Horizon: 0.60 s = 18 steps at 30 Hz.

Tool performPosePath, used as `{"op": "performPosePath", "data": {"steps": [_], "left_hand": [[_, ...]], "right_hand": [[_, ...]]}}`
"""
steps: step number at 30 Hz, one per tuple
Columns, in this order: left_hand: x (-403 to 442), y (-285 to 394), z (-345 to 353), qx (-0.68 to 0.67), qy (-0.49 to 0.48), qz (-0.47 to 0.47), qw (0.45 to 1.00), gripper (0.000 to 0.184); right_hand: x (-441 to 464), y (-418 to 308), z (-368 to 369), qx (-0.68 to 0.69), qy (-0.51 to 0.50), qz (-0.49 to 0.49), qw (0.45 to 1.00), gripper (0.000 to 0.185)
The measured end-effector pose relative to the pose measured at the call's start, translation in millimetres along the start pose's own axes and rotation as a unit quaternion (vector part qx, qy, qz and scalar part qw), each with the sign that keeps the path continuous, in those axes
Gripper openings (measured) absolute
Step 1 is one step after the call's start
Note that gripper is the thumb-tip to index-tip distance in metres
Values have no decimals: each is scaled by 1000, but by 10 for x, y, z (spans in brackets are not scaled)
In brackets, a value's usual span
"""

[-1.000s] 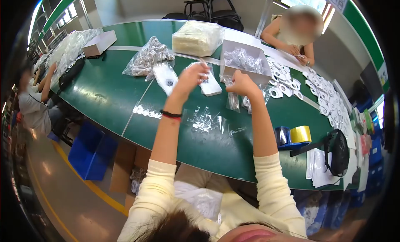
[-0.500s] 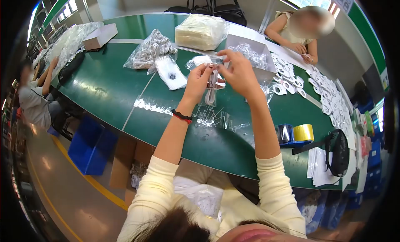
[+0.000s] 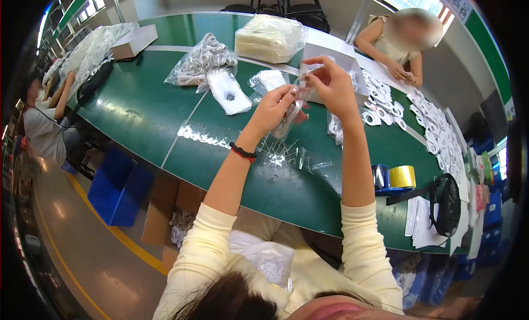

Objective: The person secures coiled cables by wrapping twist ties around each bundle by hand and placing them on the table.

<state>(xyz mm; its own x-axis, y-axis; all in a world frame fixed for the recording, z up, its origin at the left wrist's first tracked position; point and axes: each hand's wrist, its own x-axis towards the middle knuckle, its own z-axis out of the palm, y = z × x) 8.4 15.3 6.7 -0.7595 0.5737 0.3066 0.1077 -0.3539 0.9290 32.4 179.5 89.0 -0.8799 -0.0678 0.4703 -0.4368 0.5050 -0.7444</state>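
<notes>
Above the middle of the green table, my left hand [image 3: 275,107] pinches a clear bag [image 3: 283,127] with a white cable coiled inside. My right hand [image 3: 332,87] is at the bag's upper end, thumb and fingers closed on its edge. Behind my left hand lies a small stack of clear bags [image 3: 270,79]. Left of it sits a stack of white packets [image 3: 227,94] with a dark mark. Bagged cables [image 3: 334,127] lie beside my right wrist, and a white box [image 3: 358,72] stands behind my right hand.
A large bag of cables [image 3: 203,61] and a wrapped pale block [image 3: 267,39] stand farther back. White rings [image 3: 438,127], a tape dispenser [image 3: 394,178] and a black pouch [image 3: 447,205] are right. One person [image 3: 386,47] sits across, another [image 3: 47,127] at left.
My hands have come together from apart, and the bagged cable has been lifted from beside the box to the middle. It is now tilted, with my right hand closed on its upper end.
</notes>
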Motion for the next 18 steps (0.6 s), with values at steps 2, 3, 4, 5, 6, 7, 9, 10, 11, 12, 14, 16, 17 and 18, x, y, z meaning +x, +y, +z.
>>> {"op": "performPosePath", "data": {"steps": [2,3,4,5,6,7,9,10,11,12,14,16,17,18], "left_hand": [[-14,53,33,-51,25,34,998,27],[-14,58,33,-51,25,34,998,27],[-12,57,26,-63,36,42,996,27],[-9,54,23,-75,46,50,995,26],[-3,48,22,-76,47,49,995,26],[1,43,22,-57,55,64,995,25],[-7,37,17,-38,65,77,994,24],[-13,47,21,-18,75,86,993,23],[-17,53,25,1,86,94,992,22],[-18,51,26,1,86,94,992,22],[-10,35,29,43,116,121,985,21],[7,8,31,50,126,136,981,21],[12,-6,30,57,136,152,977,21],[13,-21,29,57,137,152,977,21]], "right_hand": [[18,24,-18,36,-5,19,999,25],[20,39,-10,68,-2,30,997,25],[18,46,-2,99,0,42,994,25],[19,51,11,99,0,43,994,25],[22,54,32,101,-3,35,994,24],[25,58,47,104,-6,27,994,23],[39,115,57,32,-12,-9,999,21],[40,95,63,-41,-17,-46,998,19],[32,76,74,-40,-17,-46,998,19],[18,57,92,-60,-4,-51,997,18],[1,32,106,-79,10,-56,995,16],[-4,36,106,-147,-9,-116,982,15],[-8,35,107,-147,-9,-115,982,15],[-13,30,107,-141,-11,-119,983,14]]}}
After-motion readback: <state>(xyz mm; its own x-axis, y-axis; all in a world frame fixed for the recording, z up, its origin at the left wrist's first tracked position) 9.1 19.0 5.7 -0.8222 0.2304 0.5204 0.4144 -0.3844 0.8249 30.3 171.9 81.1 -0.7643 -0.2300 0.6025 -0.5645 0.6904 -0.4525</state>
